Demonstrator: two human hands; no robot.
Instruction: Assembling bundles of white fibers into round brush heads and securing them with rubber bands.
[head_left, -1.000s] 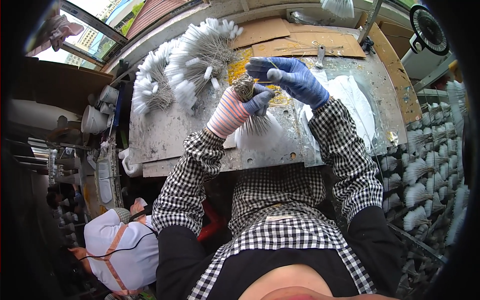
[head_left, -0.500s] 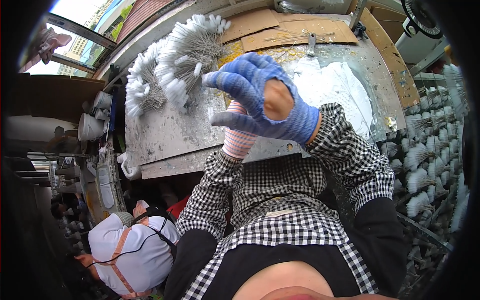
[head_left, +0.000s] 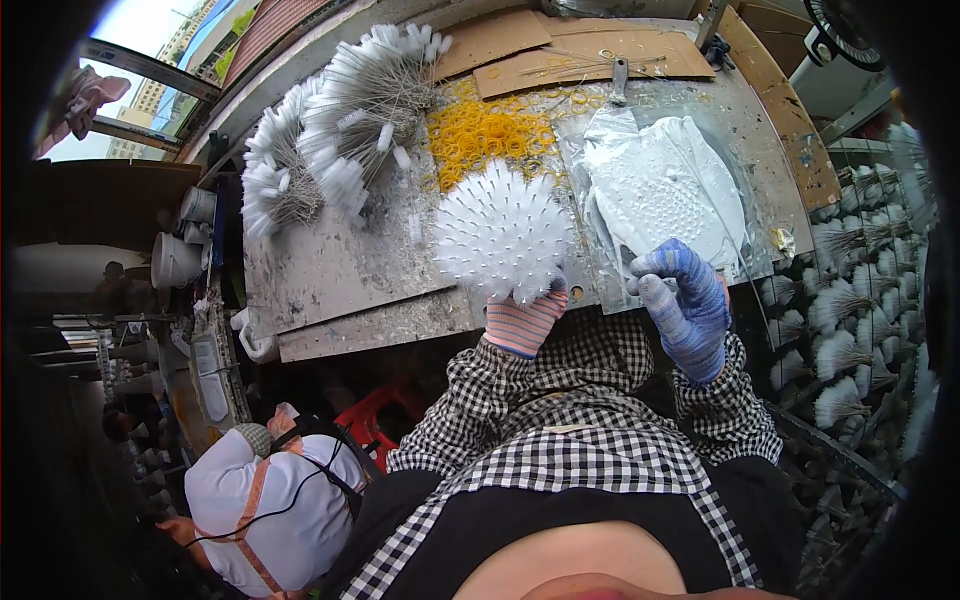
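The left hand [head_left: 526,320], in a pink-and-grey striped glove, is wrapped round the bundle of white tube brushes [head_left: 503,232], though the bristles hide part of the grip from me; the heads fan out above the fist in a round dome, wire tips poking through. Well apart to its right, the right hand [head_left: 690,315] in blue knit has its fingers curled and thumb close to them, and I can't tell whether it pinches anything. Just beyond that hand, thick white paste [head_left: 668,180] is spread over the table [head_left: 345,275], dimpled in the middle, with a scraper [head_left: 619,82] lying at its far edge. Straight past the left hand are scattered yellow rubber bands [head_left: 490,137], and to their left a big heap of loose brushes [head_left: 372,95]. Off to the right hand's right, a wire rack [head_left: 845,440] carries more white bundles [head_left: 838,358].
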